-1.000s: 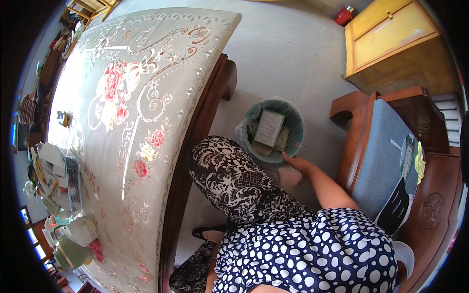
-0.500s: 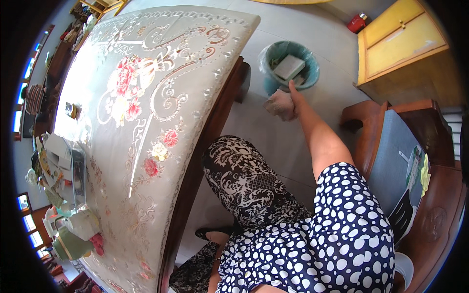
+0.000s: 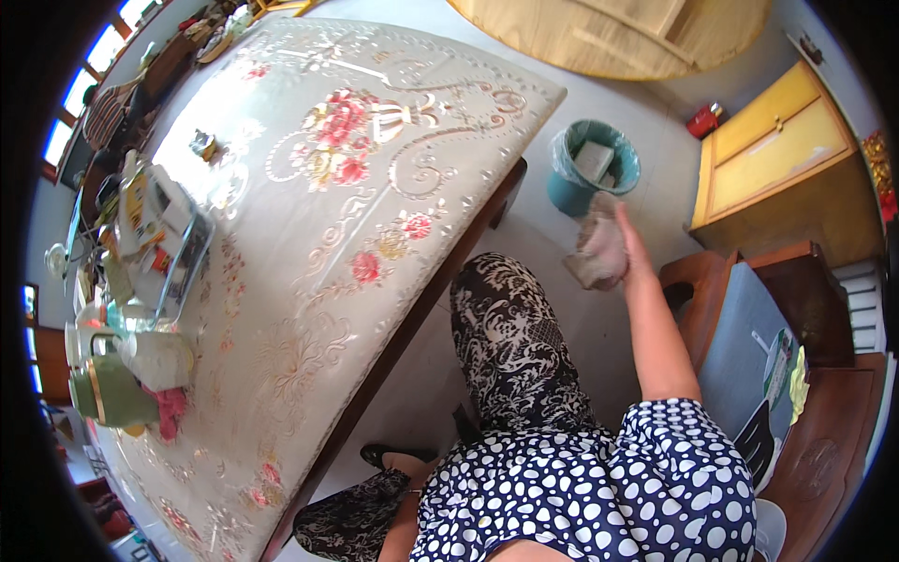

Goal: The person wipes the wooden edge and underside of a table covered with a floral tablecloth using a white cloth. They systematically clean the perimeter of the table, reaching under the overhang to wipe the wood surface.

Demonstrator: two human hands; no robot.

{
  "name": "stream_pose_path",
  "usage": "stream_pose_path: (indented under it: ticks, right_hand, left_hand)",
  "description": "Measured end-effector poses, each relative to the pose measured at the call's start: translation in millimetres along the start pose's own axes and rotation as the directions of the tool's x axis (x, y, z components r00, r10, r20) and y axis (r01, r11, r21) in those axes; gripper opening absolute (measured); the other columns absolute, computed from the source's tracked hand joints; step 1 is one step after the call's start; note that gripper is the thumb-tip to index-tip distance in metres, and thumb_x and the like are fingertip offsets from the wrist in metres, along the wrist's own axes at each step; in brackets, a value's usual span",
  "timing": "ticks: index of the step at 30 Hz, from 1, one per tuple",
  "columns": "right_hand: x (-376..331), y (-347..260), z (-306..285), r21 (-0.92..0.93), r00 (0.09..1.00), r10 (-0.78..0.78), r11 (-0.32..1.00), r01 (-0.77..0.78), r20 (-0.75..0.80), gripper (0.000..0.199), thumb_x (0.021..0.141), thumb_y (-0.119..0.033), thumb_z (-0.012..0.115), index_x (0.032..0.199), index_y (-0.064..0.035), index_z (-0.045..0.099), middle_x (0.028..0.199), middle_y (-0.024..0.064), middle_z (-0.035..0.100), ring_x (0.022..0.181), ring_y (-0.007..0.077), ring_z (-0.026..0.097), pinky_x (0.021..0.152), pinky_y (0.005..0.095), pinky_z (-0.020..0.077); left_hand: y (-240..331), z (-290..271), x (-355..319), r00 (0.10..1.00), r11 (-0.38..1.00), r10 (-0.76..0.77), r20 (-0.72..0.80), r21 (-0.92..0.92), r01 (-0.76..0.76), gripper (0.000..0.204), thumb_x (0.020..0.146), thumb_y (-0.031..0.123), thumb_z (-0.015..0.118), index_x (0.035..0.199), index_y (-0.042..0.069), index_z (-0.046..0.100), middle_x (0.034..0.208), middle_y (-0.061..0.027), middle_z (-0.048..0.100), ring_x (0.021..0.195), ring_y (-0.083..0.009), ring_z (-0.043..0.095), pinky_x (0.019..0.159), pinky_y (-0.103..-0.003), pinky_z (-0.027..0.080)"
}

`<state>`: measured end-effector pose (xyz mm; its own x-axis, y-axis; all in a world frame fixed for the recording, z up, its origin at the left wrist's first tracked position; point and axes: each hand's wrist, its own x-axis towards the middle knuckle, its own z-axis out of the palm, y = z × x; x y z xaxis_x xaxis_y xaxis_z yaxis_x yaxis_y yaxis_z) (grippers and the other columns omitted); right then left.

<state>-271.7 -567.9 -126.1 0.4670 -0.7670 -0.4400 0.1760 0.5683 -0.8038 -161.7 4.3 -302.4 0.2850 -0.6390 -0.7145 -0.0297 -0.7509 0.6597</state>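
A crumpled grey-beige cloth (image 3: pixel 599 248) hangs from my right hand (image 3: pixel 633 245), its folds spreading to the left of my fingers. The hand is closed on it, with the arm stretched out over the floor. Just beyond the cloth stands a teal bin (image 3: pixel 573 192) with a clear plastic liner, and a pale box (image 3: pixel 595 161) lies inside among other waste. Of my left arm (image 3: pixel 401 529), only a short stretch shows beside my patterned trousers at the lower edge. I cannot make out the fingers of my left hand.
A table with a shiny floral cover (image 3: pixel 309 272) fills the left side, bearing a loaded clear tray (image 3: pixel 192 258) and a green jug (image 3: pixel 117 389). To the right are a wooden chair with a blue cushion (image 3: pixel 740 323) and a yellow cabinet (image 3: pixel 777 150). A round wooden board (image 3: pixel 599 33) stands behind.
My right hand has drawn back from the bin, and the cloth, bunched low before, now hangs more spread and upright. The whole view has shifted, bringing the round board further in.
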Motion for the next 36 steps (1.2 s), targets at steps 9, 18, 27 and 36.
stream_pose_path:
  ticks: [9,18,27,36]
  right_hand:
    - [-197,-120,141,-0.254,0.839,-0.494,0.802,0.541,0.227,0.065,0.086,-0.056,0.07,0.126,-0.0063,0.057,0.105,0.0072,0.064,0.091,0.0195,0.064,0.076,0.0343,0.0549]
    - [-238,-41,244,-0.551,0.539,0.181,0.488,0.676,0.822,0.064,0.076,-0.029,0.087,0.125,-0.0046,0.054,0.116,0.01,0.061,0.109,0.0193,0.059,0.093,0.0335,0.0487]
    - [-162,193,269,-0.086,-0.095,0.948,0.127,0.988,0.303,0.044,0.08,-0.022,0.071,0.117,-0.0011,0.063,0.095,0.0187,0.071,0.096,0.0379,0.069,0.081,0.0475,0.0555]
    - [-67,141,238,-0.387,0.136,0.93,0.007,0.922,0.342,0.034,0.081,-0.018,0.067,0.112,-0.0016,0.067,0.099,0.0163,0.072,0.1,0.0339,0.069,0.082,0.0458,0.0564]
  left_hand:
    - [-20,21,23,0.983,0.983,0.181,0.034,-0.006,-0.181,0.046,0.093,0.02,0.067,0.135,0.004,0.056,0.132,-0.0179,0.061,0.12,-0.0323,0.059,0.103,-0.04,0.046]
    - [-33,34,19,0.974,0.975,0.222,0.041,-0.036,-0.221,0.046,0.093,0.019,0.067,0.134,0.004,0.056,0.132,-0.0182,0.061,0.119,-0.0329,0.059,0.103,-0.041,0.046]
    - [-16,47,41,0.981,0.986,0.151,0.125,-0.095,-0.139,0.045,0.093,0.018,0.067,0.134,0.003,0.057,0.132,-0.0184,0.061,0.119,-0.0335,0.06,0.103,-0.041,0.046]
    - [43,66,119,0.964,0.987,0.127,0.234,-0.125,-0.1,0.045,0.092,0.018,0.067,0.133,0.003,0.057,0.132,-0.0187,0.061,0.119,-0.034,0.06,0.102,-0.041,0.046]
